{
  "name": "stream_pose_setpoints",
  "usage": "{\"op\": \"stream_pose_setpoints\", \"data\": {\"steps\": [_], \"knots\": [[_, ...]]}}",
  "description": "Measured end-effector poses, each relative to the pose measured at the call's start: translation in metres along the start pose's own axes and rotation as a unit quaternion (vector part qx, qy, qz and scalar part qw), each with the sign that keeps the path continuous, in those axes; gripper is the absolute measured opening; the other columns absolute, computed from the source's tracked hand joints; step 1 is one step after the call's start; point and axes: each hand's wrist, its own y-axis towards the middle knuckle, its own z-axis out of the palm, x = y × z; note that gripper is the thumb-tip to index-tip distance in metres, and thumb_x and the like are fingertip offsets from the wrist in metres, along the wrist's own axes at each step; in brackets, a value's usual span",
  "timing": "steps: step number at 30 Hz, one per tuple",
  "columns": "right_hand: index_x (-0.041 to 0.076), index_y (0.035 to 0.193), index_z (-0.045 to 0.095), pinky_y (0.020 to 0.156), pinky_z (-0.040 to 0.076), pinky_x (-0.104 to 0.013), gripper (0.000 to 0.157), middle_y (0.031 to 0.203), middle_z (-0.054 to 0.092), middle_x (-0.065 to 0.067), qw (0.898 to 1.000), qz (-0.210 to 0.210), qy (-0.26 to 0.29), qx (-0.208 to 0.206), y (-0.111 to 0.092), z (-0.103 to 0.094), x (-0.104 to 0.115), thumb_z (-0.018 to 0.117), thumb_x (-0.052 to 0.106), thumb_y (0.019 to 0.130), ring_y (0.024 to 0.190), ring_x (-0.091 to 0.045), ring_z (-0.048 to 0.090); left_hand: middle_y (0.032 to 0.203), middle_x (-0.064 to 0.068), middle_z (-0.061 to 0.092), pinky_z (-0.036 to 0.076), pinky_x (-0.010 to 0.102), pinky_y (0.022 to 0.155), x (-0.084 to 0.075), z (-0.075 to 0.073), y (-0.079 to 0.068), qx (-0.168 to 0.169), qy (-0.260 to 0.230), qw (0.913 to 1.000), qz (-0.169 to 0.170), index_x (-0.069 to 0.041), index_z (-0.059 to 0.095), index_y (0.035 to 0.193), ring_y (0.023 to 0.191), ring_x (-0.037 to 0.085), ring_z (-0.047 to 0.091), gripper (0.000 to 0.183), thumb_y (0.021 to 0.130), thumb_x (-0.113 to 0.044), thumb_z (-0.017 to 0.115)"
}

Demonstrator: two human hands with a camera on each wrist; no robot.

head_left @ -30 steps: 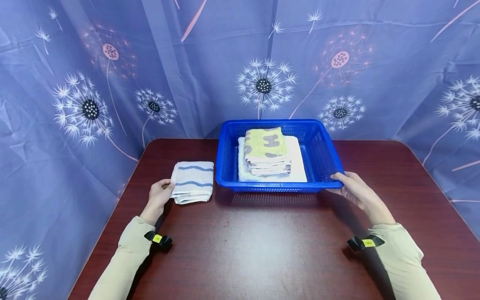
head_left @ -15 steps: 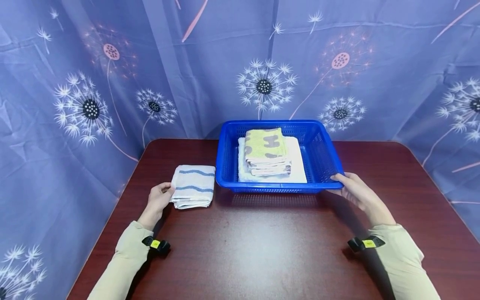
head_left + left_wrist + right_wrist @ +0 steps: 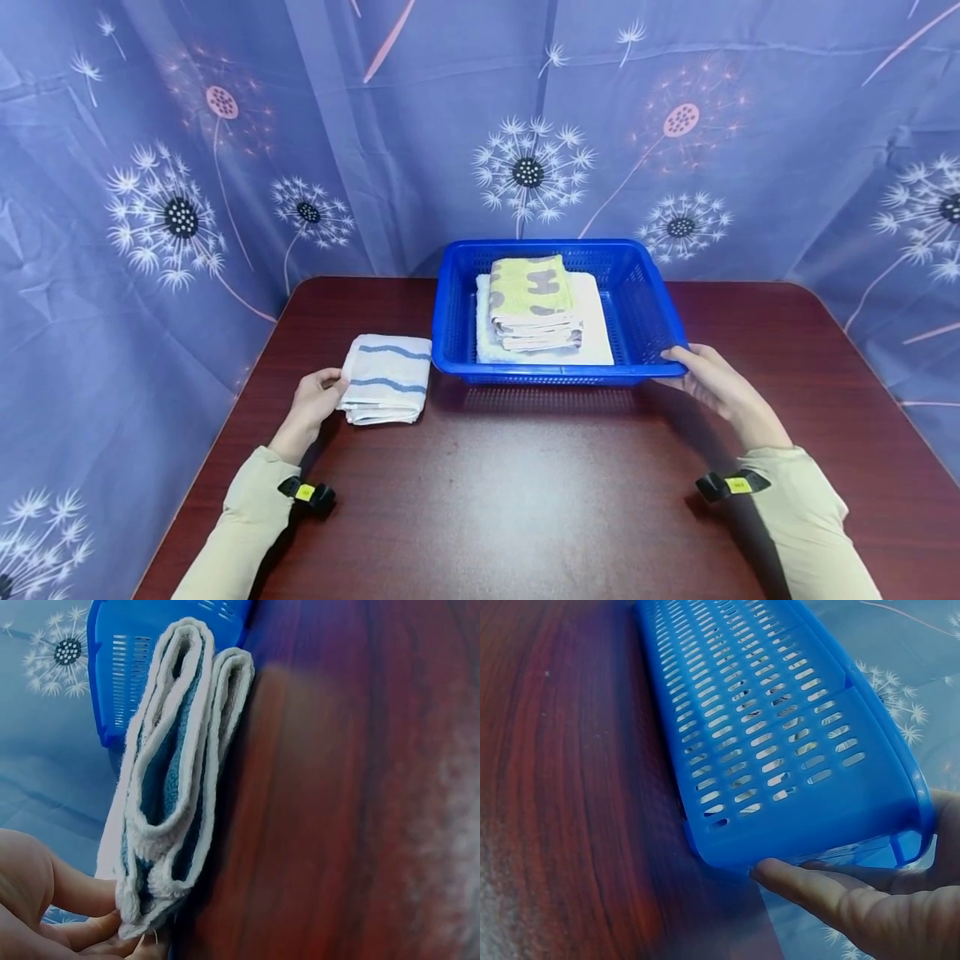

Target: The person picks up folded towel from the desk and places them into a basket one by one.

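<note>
A folded white towel (image 3: 388,367) with wavy blue stripes lies left of a blue plastic basket (image 3: 551,372). My left hand (image 3: 313,404) pinches the towel's left edge between thumb and fingers. In the left wrist view the towel's folded layers (image 3: 169,750) show their blue-grey inner side. My right hand (image 3: 723,387) grips the basket's front right corner, thumb over the rim and fingers beneath. The right wrist view shows the slotted basket wall (image 3: 750,712) above those fingers. Inside the basket a folded yellow-green and grey patterned towel (image 3: 531,287) rests on a larger white folded towel (image 3: 597,321).
Everything stands on a dark red-brown wooden table (image 3: 517,492). Behind it hangs a blue curtain (image 3: 420,125) with dandelion prints, close to the basket's back rim. Black wrist cameras sit on both sleeves.
My left hand has drawn the striped towel slightly toward me, and the towel has turned a little. The basket and my right hand have stayed in place.
</note>
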Motion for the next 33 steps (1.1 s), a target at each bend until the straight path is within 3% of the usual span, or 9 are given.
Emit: {"op": "stream_pose_setpoints", "data": {"steps": [6, 19, 23, 30, 33], "knots": [[-0.007, 0.114, 0.036, 0.083, 0.052, -0.031, 0.029, 0.096, 0.065, -0.004, 1.000, 0.000, 0.010, 0.009, 0.000, -0.002, -0.004, 0.047, 0.008, 0.092, 0.083, -0.010, 0.066, 0.080, -0.003, 0.055, 0.040, 0.015, 0.061, 0.004, -0.001, -0.007, 0.027, -0.018, 0.9995, 0.001, 0.011, 0.052, 0.114, 0.068, -0.001, 0.046, 0.031, 0.091, -0.008, 0.048], [-0.010, 0.116, 0.030, 0.080, 0.053, -0.028, 0.032, 0.095, 0.065, -0.003, 1.000, 0.011, 0.015, -0.005, 0.000, 0.001, -0.002, 0.044, 0.006, 0.093, 0.082, -0.009, 0.066, 0.077, -0.007, 0.053, 0.041, 0.016, 0.061, 0.007, -0.006, -0.014, 0.073, -0.043, 0.9963, 0.009, 0.014, 0.048, 0.116, 0.066, -0.001, 0.047, 0.032, 0.092, -0.007, 0.047], [-0.008, 0.114, 0.035, 0.080, 0.053, -0.027, 0.026, 0.095, 0.066, -0.004, 1.000, 0.008, 0.022, 0.004, 0.000, 0.001, -0.001, 0.043, 0.005, 0.093, 0.083, -0.009, 0.065, 0.076, -0.007, 0.052, 0.041, 0.017, 0.059, 0.011, -0.010, -0.015, 0.105, -0.050, 0.9930, 0.022, 0.015, 0.047, 0.116, 0.065, 0.000, 0.048, 0.031, 0.093, -0.006, 0.046], [-0.011, 0.117, 0.029, 0.080, 0.053, -0.026, 0.034, 0.094, 0.066, -0.002, 1.000, 0.012, 0.009, -0.004, 0.001, 0.001, 0.000, 0.044, 0.007, 0.093, 0.081, -0.007, 0.065, 0.072, -0.005, 0.049, 0.039, 0.019, 0.058, 0.010, -0.014, -0.017, 0.137, -0.042, 0.9884, 0.048, 0.014, 0.050, 0.107, 0.064, 0.003, 0.046, 0.024, 0.092, -0.003, 0.046], [-0.009, 0.116, 0.032, 0.080, 0.053, -0.025, 0.030, 0.094, 0.066, -0.002, 1.000, 0.010, 0.011, -0.005, 0.002, 0.000, -0.001, 0.044, 0.007, 0.093, 0.082, -0.007, 0.065, 0.073, -0.004, 0.049, 0.040, 0.020, 0.059, 0.011, -0.015, -0.018, 0.158, -0.034, 0.9852, 0.057, 0.014, 0.050, 0.105, 0.065, 0.005, 0.047, 0.022, 0.091, -0.002, 0.046]]}}
